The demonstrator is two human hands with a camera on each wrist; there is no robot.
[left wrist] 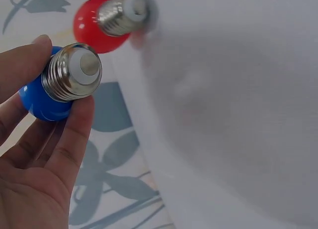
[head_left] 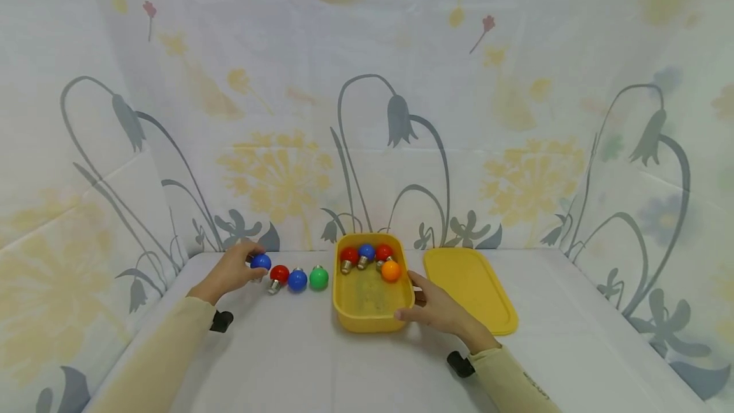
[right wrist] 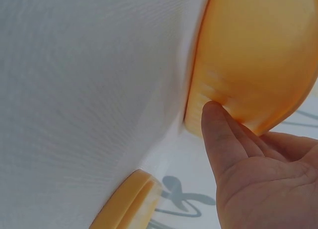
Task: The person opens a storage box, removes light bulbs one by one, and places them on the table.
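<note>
A blue light bulb (left wrist: 44, 97) with a metal screw base is pinched between the thumb and fingers of my left hand (head_left: 234, 271). Its base points toward the left wrist camera. Just right of it lies a red bulb (head_left: 279, 275), then a blue bulb (head_left: 297, 280) and a green bulb (head_left: 318, 278), in a row on the table. My right hand (head_left: 440, 308) is at the right side of a yellow plastic box (head_left: 367, 324), fairly straight fingers (right wrist: 218, 132) touching its outer wall. Inside are two red bulbs, a blue bulb (head_left: 367, 252) and an orange globe (head_left: 391, 271), its base hidden.
A flat yellow lid (head_left: 470, 289) lies on the white tablecloth (head_left: 287, 362) to the right of the box. Behind the table hangs a white curtain (head_left: 321, 164) printed with flowers, which also closes off both sides. A black wrist camera (head_left: 221, 320) shows beneath the left sleeve.
</note>
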